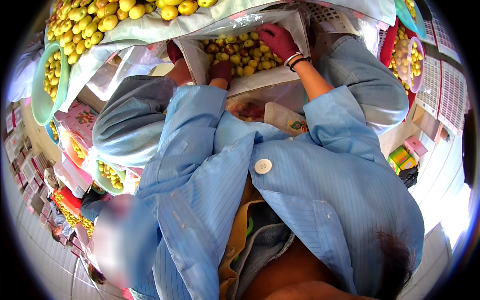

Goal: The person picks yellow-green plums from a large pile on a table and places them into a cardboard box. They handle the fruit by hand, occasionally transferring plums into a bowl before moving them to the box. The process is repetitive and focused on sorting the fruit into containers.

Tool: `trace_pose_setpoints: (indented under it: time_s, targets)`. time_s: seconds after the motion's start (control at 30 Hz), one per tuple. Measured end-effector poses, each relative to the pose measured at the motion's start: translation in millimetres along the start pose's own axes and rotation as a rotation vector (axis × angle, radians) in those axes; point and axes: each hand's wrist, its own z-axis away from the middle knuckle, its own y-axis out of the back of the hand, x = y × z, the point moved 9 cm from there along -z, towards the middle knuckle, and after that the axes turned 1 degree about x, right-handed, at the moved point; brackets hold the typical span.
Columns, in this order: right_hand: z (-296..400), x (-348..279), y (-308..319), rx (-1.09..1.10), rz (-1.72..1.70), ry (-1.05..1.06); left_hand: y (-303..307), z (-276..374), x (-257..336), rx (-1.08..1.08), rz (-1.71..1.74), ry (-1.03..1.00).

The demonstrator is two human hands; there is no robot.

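Observation:
A white-lined box (258, 85) between my knees holds many yellow-green and brownish jujube-like fruits (249, 56). My right hand (278, 40), in a dark red glove, is over the box's far right part, its fingers bent down at the fruit; whether they grip one cannot be told. My left hand (220, 71), gloved alike, reaches into the near left part of the box, its fingers hidden among the fruit and behind the wrist. Clear plastic film (232, 25) lies along the box's far side. Another dark red glove (174, 51) shows just outside the box's left wall.
A cloth-covered table (150, 32) heaped with the same fruit stands beyond the box. A green basin (35, 101) of fruit is at its left, a pink-rimmed basket (420, 77) at the right. More basins, cartons and white crates (429, 86) surround me. Other people are at the left.

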Motion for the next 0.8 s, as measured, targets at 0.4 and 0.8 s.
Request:
trace_pose_setpoints:
  time_s: [0.4,0.8]
  targets:
    - [-4.5,11.6,-5.7,-0.067,0.124,-0.036,1.9,-9.2,17.9,0.075,-0.117,-0.169]
    - [-11.7,5.0,-14.9,-0.114,0.204,-0.071,46.1,-18.8,-22.7,-0.039,0.193,-0.101]
